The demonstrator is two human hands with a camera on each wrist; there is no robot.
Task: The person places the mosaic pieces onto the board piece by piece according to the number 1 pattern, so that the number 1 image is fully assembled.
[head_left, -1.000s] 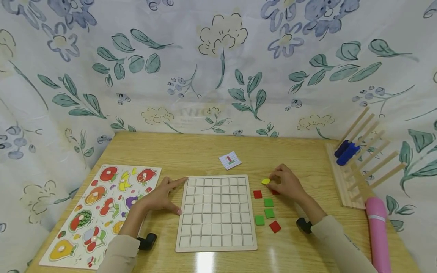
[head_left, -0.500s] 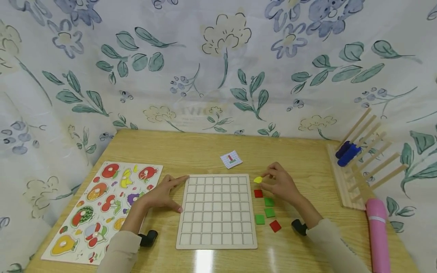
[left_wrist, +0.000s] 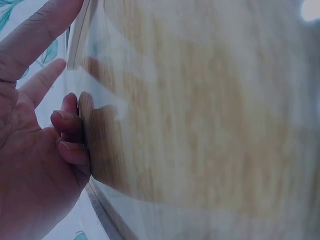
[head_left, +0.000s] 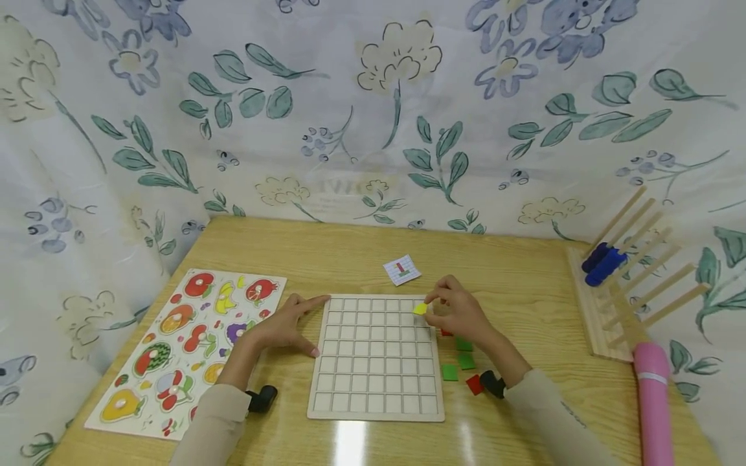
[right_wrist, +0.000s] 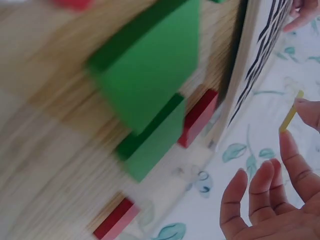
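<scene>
**Yellow tile over grid board**

Right hand (head_left: 460, 315): pinched a yellow tile (head_left: 420, 309) above the grid board's (head_left: 375, 388) upper right corner. Left hand (head_left: 283, 328): fingers straight, resting against the board's left edge. Green and red tiles (head_left: 449, 372) lay beside the board.

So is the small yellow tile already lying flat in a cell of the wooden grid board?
No, the right hand pinches the small yellow tile above the wooden grid board, not set down.

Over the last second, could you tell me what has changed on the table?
The right hand carried the yellow tile leftward, from the table to above the grid board's top right corner. The left hand stayed at the board's left edge; the red and green tiles stayed put.
</scene>
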